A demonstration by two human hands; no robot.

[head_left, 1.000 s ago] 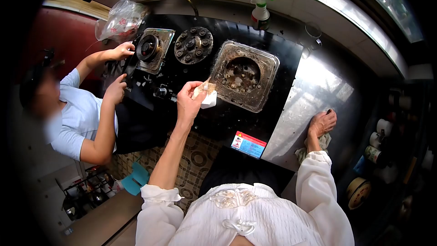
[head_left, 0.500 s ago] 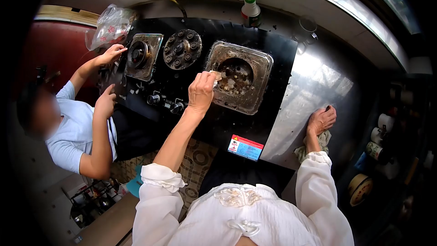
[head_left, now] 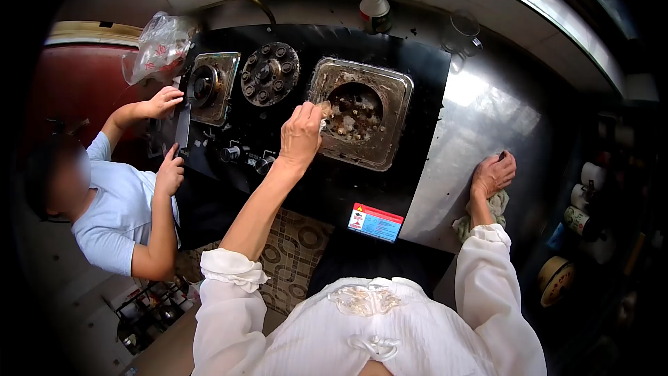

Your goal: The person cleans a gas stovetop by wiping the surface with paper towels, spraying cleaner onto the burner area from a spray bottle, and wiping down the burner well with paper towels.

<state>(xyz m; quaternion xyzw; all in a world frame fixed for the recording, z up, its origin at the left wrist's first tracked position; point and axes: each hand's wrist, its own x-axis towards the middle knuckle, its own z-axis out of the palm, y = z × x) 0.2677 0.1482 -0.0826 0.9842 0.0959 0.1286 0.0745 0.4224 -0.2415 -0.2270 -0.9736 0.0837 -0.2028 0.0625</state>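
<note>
My left hand (head_left: 301,138) is closed in a pinch on a small tan and white wad (head_left: 325,113). It works at the left edge of a round opening in the grimy square metal burner tray (head_left: 395,141), set in the black gas stove top (head_left: 327,191). Dark residue and pale clumps (head_left: 351,115) lie in the opening. My right hand (head_left: 492,175) rests on the steel counter (head_left: 445,160) with curled fingers; what they hold, if anything, is hidden. A damp, greyish-green cloth (head_left: 497,207) lies under that wrist.
To the left, a person in a light blue shirt (head_left: 115,202) holds a flat metal blade (head_left: 183,127) by the stove's left burner (head_left: 203,83). A loose burner head (head_left: 270,74), a spray bottle (head_left: 374,3), a clear glass (head_left: 463,31) and a plastic bag (head_left: 161,45) stand around.
My left hand has stayed at the opening's left edge with the wad, and my right hand has barely moved. The other person's blade has come into plain view. The whole view has shifted slightly.
</note>
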